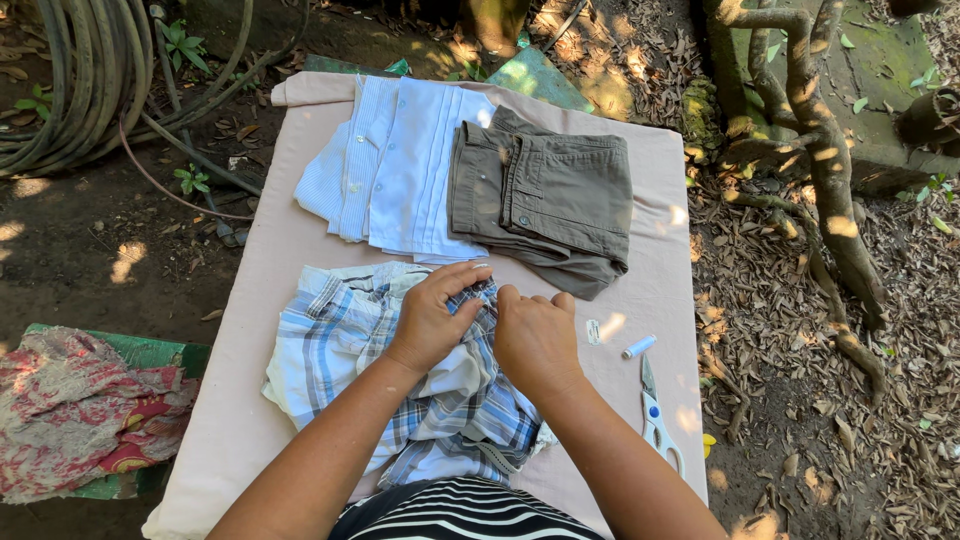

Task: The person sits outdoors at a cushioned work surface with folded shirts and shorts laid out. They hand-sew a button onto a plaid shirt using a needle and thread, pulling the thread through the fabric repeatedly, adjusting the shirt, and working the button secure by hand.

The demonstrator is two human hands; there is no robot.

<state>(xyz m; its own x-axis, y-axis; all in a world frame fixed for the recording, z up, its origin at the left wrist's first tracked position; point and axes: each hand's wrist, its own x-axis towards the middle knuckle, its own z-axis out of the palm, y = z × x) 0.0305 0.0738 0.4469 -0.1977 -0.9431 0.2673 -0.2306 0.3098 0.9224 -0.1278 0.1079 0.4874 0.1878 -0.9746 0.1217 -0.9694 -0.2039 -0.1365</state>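
Outdoors, on bare earth strewn with dry leaves, a table (250,400) draped in pale pink cloth serves as a workbench beside a twisted tree root (820,150) and a coil of hoses (80,80). At the near edge a person in a striped top bends over a blue plaid shirt (340,350) bunched on the cloth. The left hand (435,315) lies curled over the gathered fabric with its fingertips pressing a fold, while the right hand (535,335) is closed narrow, knuckles up, pinching the same fold just beside it; whether a needle sits between those fingers cannot be told. Farther back lie a folded white and pale blue shirt (400,170) and folded olive trousers (550,190), touching one another. To the right of the hands rest a small white tag (592,331), a spool of pale thread (639,347) and white-handled scissors (655,415). A red patterned cloth (80,415) is heaped on a green stand at left. The work appears to be at the stage of hand-mending a spot on the plaid shirt; the next move seems to call for a steady pinch that keeps the fold taut.
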